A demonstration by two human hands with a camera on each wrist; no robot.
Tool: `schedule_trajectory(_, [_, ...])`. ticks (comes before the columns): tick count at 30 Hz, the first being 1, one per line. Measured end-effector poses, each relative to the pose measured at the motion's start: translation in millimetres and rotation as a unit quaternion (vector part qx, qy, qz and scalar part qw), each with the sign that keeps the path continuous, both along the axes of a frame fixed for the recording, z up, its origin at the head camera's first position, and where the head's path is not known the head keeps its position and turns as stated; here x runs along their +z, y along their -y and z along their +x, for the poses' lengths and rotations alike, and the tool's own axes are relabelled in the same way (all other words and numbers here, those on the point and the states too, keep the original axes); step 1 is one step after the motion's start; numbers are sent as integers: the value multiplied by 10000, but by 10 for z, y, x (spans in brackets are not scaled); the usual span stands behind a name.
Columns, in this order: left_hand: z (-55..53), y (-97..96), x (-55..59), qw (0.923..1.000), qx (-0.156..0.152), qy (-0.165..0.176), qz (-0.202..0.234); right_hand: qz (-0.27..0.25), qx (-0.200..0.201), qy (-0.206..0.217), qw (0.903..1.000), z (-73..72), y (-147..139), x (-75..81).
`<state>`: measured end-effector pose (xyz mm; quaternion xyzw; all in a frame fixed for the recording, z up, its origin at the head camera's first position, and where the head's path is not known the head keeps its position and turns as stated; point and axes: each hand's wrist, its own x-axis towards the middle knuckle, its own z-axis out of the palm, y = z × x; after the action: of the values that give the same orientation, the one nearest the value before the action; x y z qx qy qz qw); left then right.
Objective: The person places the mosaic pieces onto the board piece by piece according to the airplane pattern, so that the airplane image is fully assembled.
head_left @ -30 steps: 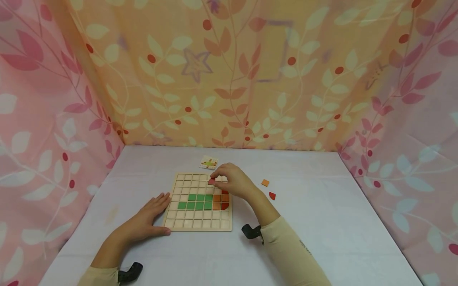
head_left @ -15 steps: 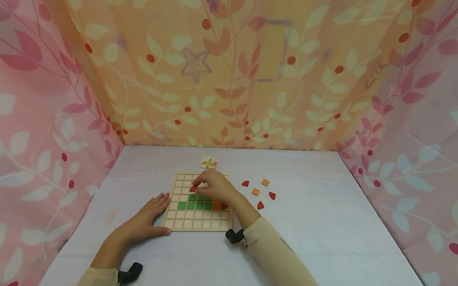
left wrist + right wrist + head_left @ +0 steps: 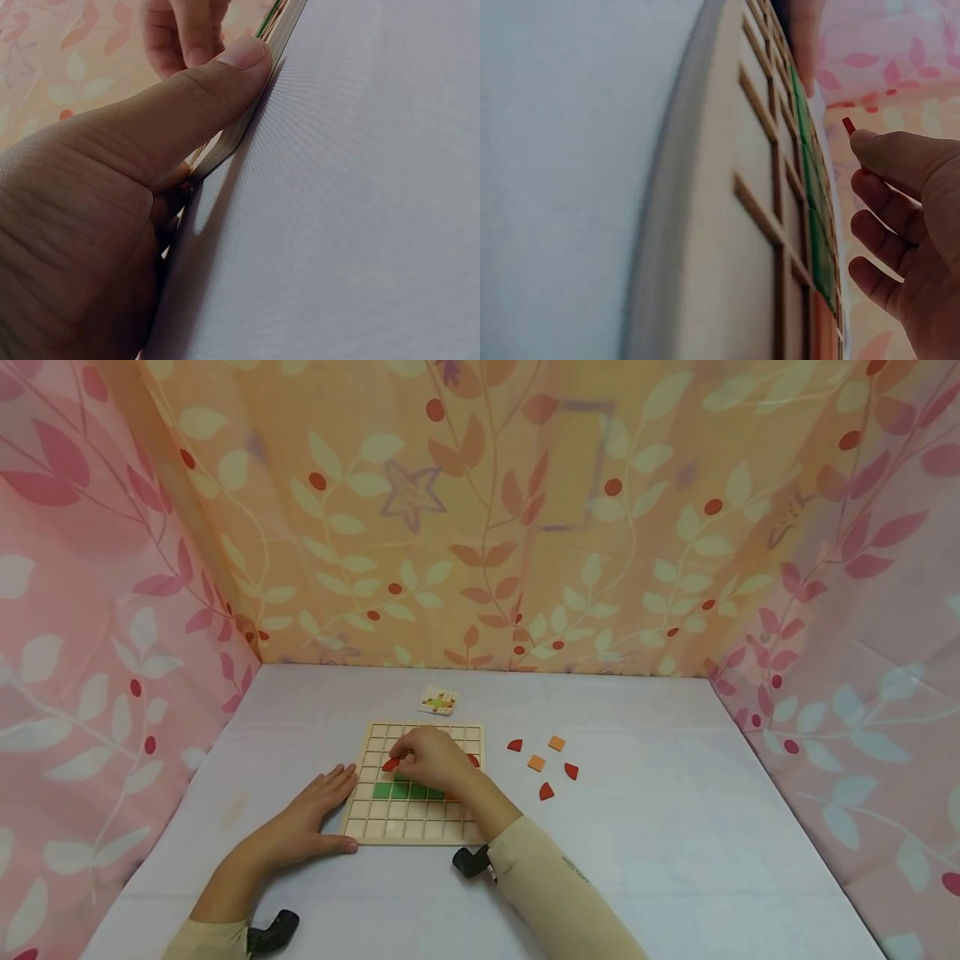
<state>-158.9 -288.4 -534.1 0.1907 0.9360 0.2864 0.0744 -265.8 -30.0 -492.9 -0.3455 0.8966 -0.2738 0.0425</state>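
Observation:
A wooden grid board (image 3: 412,829) lies on the white table. Green square tiles (image 3: 382,791) sit in its middle cells, and a red tile (image 3: 473,761) shows near the right edge. My right hand (image 3: 435,762) is over the board, pinching a red quarter-circle tile (image 3: 391,765) between thumb and fingers at the upper-left end of the green rows. In the right wrist view the red tile (image 3: 848,126) stands clear of the board. My left hand (image 3: 303,822) rests at the board's left side with fingers straight. Its thumb (image 3: 244,56) touches the near edge.
Right of the board lie loose red quarter-circle tiles (image 3: 514,745) and orange square tiles (image 3: 536,763). A small picture card (image 3: 438,701) lies behind the board. Floral cloth walls (image 3: 480,527) enclose the table on the back and sides.
My right hand, holding the red tile, has moved left and toward me, from the board's upper right to the left end of the green tiles. The left hand has stayed still.

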Motion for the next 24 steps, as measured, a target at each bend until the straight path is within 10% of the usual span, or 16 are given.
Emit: schedule_trajectory(24, [2,20,5,9999,-93,-138,-14,781,98,-562,9953,9,137,-93])
